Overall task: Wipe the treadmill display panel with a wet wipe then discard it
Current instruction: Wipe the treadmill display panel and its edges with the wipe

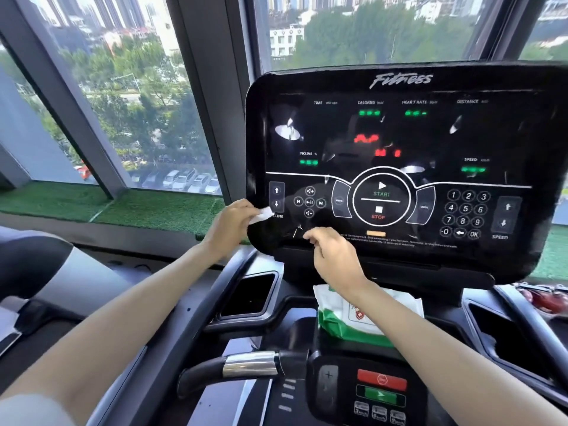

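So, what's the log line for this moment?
left hand: holds wipe at panel lower-left edge | right hand: near panel bottom, grip unclear

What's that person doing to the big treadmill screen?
It looks like cleaning time. The person's left hand pinches a small white wet wipe at the left edge of the display panel, by the incline buttons. The right hand hovers by the panel's bottom edge, fingers curled; I can't tell if it holds anything. The pack of wipes lies just below.
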Available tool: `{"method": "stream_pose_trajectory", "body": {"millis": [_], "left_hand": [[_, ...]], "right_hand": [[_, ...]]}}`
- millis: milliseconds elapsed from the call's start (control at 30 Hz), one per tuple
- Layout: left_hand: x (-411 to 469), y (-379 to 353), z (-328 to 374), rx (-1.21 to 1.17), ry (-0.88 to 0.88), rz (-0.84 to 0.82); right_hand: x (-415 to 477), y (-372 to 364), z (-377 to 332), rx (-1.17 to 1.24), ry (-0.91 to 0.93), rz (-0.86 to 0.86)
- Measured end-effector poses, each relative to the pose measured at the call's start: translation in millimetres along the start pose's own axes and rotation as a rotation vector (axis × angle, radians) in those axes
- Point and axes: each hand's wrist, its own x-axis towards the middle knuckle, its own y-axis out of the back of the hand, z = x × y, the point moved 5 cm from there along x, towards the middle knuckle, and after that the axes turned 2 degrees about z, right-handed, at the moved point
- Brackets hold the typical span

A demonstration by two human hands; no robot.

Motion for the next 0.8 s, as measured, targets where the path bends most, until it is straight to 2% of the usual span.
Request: {"method": "stream_pose_trajectory", "body": {"millis": [100, 133, 333, 500, 533, 633, 700, 800], "left_hand": [[24.4, 33.4, 1.9, -0.102, 0.346, 0.363], [33.1, 42.2, 7.0, -0.144, 0.412, 0.450], [95.7, 72.0, 53.1, -0.278, 0.399, 0.688], [132.0, 55.9, 67.9, -0.294, 0.488, 0.679], [134.6, 48.5, 78.2, -0.278, 0.438, 0.660], [135.7, 26.2, 109.3, -0.244, 0.103, 0.515], [136.7, 28.5, 99.7, -0.188, 0.019, 0.473], [134.4, 41.9, 64.5, -0.199, 0.320, 0.643]], "right_hand": [[16.1, 8.1, -8.6, -0.084, 0.069, 0.048], [21.0, 11.9, -11.9, -0.119, 0.116, 0.081], [49.1, 48.1, -7.0, -0.327, 0.207, 0.202], [70.7, 87.8, 16.3, -0.502, 0.079, 0.240], [74.9, 93.7, 19.9, -0.517, 0.058, 0.241], [85.2, 104.2, 25.2, -0.593, 0.063, 0.199], [91.1, 107.2, 26.8, -0.660, 0.096, 0.150], [102.1, 111.0, 31.1, -0.699, 0.123, 0.111]]}}
